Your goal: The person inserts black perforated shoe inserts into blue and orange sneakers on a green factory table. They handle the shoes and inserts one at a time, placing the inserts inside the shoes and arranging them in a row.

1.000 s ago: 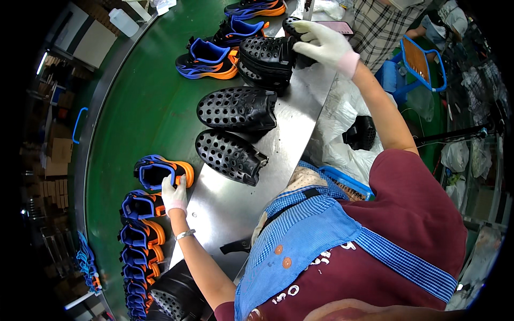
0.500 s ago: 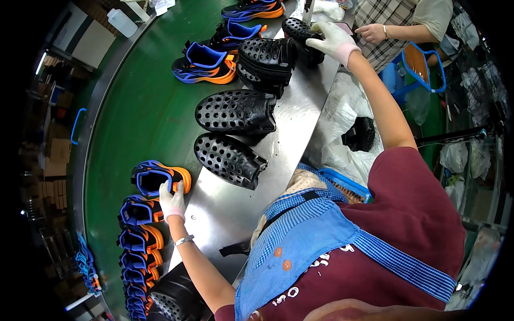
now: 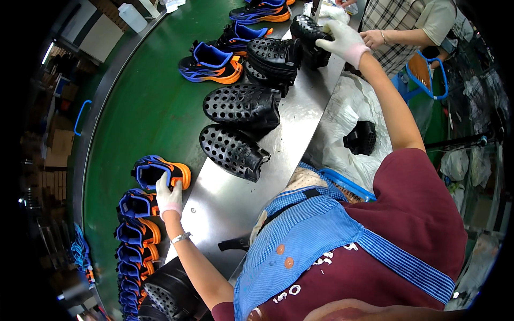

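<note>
Shoe (image 3: pixel 160 172), blue and orange, lies at left centre on the green belt (image 3: pixel 144 107); the gloved left hand (image 3: pixel 168 197) rests its fingers on it, not closed. At the upper right, the gloved right hand (image 3: pixel 342 38) grips a black perforated mould (image 3: pixel 310 29) on the steel table (image 3: pixel 225 203).

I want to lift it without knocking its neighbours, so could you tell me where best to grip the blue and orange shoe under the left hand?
Probably at the heel collar: the blue and orange shoe lies with its opening facing up beside the left hand. Come from above, since another shoe sits close behind.
</note>
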Demonstrator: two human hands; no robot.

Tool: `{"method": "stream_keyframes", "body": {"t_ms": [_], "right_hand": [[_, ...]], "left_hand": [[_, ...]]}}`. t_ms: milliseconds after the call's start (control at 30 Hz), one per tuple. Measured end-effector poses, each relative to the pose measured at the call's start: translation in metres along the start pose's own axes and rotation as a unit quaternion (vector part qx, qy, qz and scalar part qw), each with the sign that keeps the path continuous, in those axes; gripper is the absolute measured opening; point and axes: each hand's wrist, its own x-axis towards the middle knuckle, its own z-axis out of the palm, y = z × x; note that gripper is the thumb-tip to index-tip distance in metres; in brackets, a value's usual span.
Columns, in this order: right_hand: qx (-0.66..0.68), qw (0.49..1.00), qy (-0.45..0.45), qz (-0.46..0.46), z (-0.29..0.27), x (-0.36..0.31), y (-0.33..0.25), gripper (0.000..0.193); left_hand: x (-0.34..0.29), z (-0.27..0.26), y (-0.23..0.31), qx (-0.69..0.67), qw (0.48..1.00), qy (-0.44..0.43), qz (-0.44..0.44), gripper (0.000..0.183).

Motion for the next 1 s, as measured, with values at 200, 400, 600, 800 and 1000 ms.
{"method": "stream_keyframes", "body": {"t_ms": [200, 400, 600, 800, 1000], "right_hand": [[0.051, 0.992, 0.089, -0.076, -0.071, -0.009, -0.074, 0.041], [0.344, 0.882, -0.065, -0.314, -0.093, -0.044, -0.245, 0.042], [0.304, 0.836, -0.185, -0.418, -0.067, -0.066, -0.337, 0.04], [0.162, 0.862, -0.224, -0.425, -0.037, -0.068, -0.394, 0.036], [0.183, 0.837, -0.277, -0.434, -0.005, -0.041, -0.42, 0.042]], "left_hand": [[-0.017, -0.045, 0.009, -0.036, 0.995, 0.087, 0.042, 0.061], [-0.037, -0.064, 0.098, -0.623, 0.769, -0.053, 0.134, 0.078], [-0.061, -0.045, 0.093, -0.803, 0.581, -0.091, 0.097, 0.057], [-0.062, -0.026, 0.059, -0.797, 0.598, 0.038, 0.083, 0.04], [-0.056, -0.035, 0.024, -0.715, 0.698, 0.017, -0.042, 0.038]]}}
